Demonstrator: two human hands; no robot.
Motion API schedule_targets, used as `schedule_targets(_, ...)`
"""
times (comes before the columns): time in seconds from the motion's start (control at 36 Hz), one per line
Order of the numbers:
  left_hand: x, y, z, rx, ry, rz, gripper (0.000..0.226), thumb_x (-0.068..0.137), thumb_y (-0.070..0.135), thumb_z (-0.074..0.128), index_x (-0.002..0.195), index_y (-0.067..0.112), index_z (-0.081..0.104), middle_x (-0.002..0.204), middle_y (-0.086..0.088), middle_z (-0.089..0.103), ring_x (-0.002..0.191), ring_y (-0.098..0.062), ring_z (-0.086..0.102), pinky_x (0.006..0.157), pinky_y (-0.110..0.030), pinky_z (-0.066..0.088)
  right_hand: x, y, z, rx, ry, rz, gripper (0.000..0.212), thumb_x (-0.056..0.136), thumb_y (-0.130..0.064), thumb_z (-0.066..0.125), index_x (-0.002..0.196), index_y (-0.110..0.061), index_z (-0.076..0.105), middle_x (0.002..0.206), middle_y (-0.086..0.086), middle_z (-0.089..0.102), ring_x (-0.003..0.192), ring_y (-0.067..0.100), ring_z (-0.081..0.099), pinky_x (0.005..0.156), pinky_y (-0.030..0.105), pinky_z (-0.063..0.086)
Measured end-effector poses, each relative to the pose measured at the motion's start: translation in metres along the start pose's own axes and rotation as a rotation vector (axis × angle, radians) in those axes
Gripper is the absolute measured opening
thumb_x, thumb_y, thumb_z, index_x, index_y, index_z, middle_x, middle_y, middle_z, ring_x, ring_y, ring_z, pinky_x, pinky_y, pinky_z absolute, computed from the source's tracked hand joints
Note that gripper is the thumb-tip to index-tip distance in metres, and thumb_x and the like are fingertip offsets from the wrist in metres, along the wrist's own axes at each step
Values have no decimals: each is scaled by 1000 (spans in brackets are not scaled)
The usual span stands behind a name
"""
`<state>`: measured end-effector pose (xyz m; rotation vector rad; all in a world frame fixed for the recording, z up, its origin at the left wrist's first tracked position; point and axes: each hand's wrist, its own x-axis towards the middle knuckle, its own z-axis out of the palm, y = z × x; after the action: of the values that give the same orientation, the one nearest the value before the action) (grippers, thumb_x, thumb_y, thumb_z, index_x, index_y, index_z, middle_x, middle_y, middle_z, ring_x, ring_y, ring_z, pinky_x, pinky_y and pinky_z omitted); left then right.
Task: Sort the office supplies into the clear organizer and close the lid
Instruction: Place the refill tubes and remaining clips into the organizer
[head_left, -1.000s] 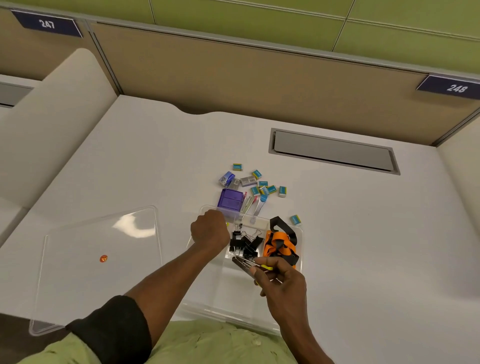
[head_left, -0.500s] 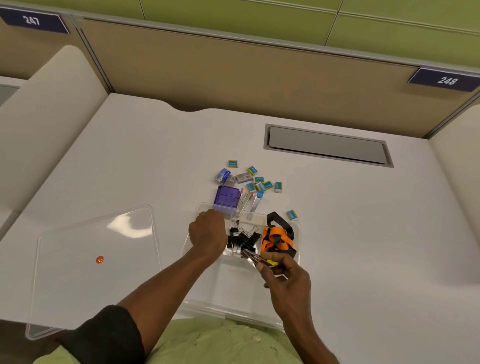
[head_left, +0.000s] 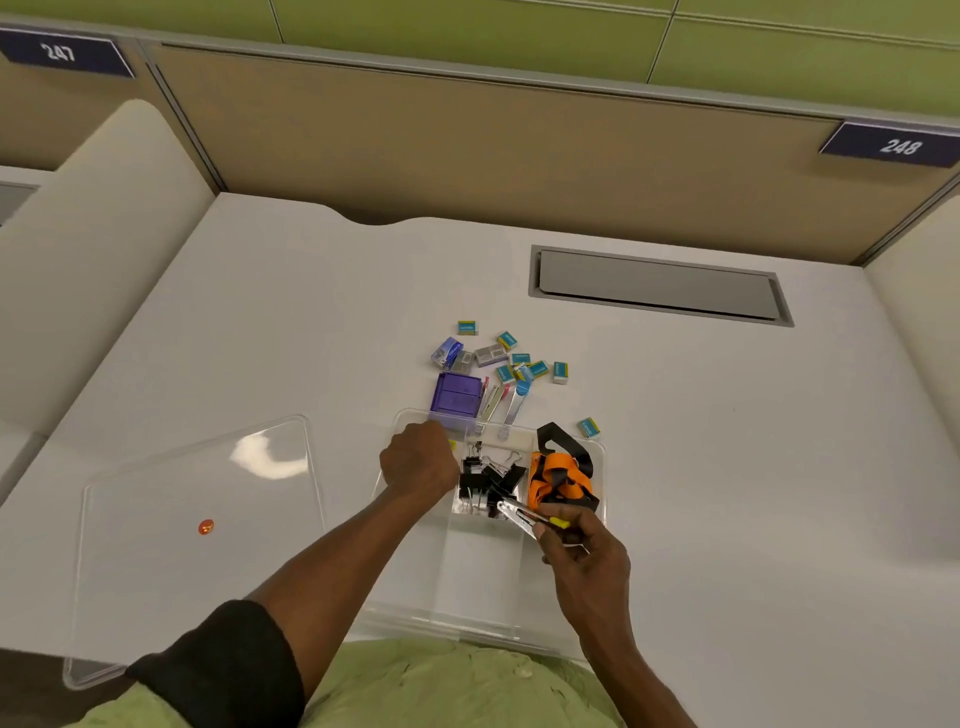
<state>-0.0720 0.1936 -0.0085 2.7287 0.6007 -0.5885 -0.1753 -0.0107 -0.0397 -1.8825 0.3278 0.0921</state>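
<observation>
The head view looks down on a white table (head_left: 260, 322) set against a tan partition. At its near edge sits the clear plastic organizer (head_left: 597, 452), a shallow tray split into compartments. Its middle far compartment holds a heap of black binder clips (head_left: 485, 488), and the right far compartment holds a bundled orange and black lanyard (head_left: 561, 478). The near compartments look bare.

The left hand (head_left: 418, 462) is curled into a fist over the left far compartment, knuckles up; its grip is closed, but whether anything is inside it cannot be told. A small yellow bit shows just beside that fist. The right hand (head_left: 584, 545) hovers over the organizer's right side, its grip pinched on a slim silver tool with a yellow end (head_left: 524, 517), which points left toward the binder clips.

Beyond the organizer's far wall lie loose supplies: a purple plastic box (head_left: 456, 397) touching the wall, slim silver stapler-like pieces (head_left: 501, 402) just beside it, and scattered small blue and yellow staple boxes (head_left: 519, 361). One more small box (head_left: 589, 427) lies near the far right corner.

The clear flat lid (head_left: 156, 571) lies on the table left of the organizer, apart from it, with a small orange dot (head_left: 206, 527) on it.
</observation>
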Motion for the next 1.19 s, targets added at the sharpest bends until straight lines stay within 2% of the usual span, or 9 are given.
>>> schedule_targets(0.14,-5,-13,-12,-35,43,43,15,86,23,67,93,18,55,104,-6,68,96,-30,68,71,-31,49,0,1,1,0,12,-8,22,88,-23,79,102,-37,73,94,-14,76,78,14,71,71,45,64)
schedule_targets(0.28,-16,-30,-21,-29,110,40,30,87,37,72,101,13,59,96,-7,66,94,-31,68,65,-30,43,-2,2,6,-16,32,-14,21,88,-25,80,104,-36,73,92,-15,74,77,14,69,69,43,63)
schedule_targets(0.36,-17,-31,-24,-48,113,41,32,84,32,78,95,14,53,86,-2,55,85,-26,64,63,-30,41,-1,2,6,-38,25,-26,22,88,-26,79,105,-37,72,92,-13,74,77,14,69,70,41,64)
schedule_targets(0.42,-16,-24,-22,-43,96,75,29,82,26,80,94,14,57,92,-3,62,81,-23,62,62,-29,42,0,1,7,-46,13,-33,22,88,-26,79,104,-38,72,93,-12,74,77,15,69,71,41,63)
schedule_targets(0.61,-10,0,-6,30,48,152,28,83,-2,65,108,9,63,114,-12,65,107,-32,64,82,-35,53,1,0,3,-71,-12,-39,21,88,-27,79,105,-37,72,91,-13,74,77,15,69,71,41,63)
schedule_targets(0.83,-2,-14,-5,-126,-96,127,28,79,12,73,104,8,60,103,-12,68,95,-32,67,70,-31,48,-2,-5,6,-80,12,-27,22,87,-26,80,106,-36,72,90,-12,74,75,14,71,71,33,63)
schedule_targets(0.94,-1,-20,-1,-186,-114,139,15,84,18,72,94,9,66,99,-12,72,89,-28,68,72,-32,52,-3,-9,6,-91,16,-21,22,87,-26,80,105,-36,71,91,-11,74,75,13,71,72,35,63)
schedule_targets(1.03,0,-24,-2,-218,-126,140,22,88,19,70,105,6,71,104,-12,72,94,-28,68,83,-38,58,-4,-15,7,-86,18,-24,23,85,-26,81,104,-35,72,92,-11,74,77,13,70,72,38,64)
schedule_targets(1.19,-9,-43,-18,-236,96,95,32,88,41,73,113,22,67,110,-3,72,101,-26,67,84,-35,55,-5,-49,9,-89,-13,-105,28,85,-22,82,108,-35,72,85,-10,72,76,14,70,67,36,64)
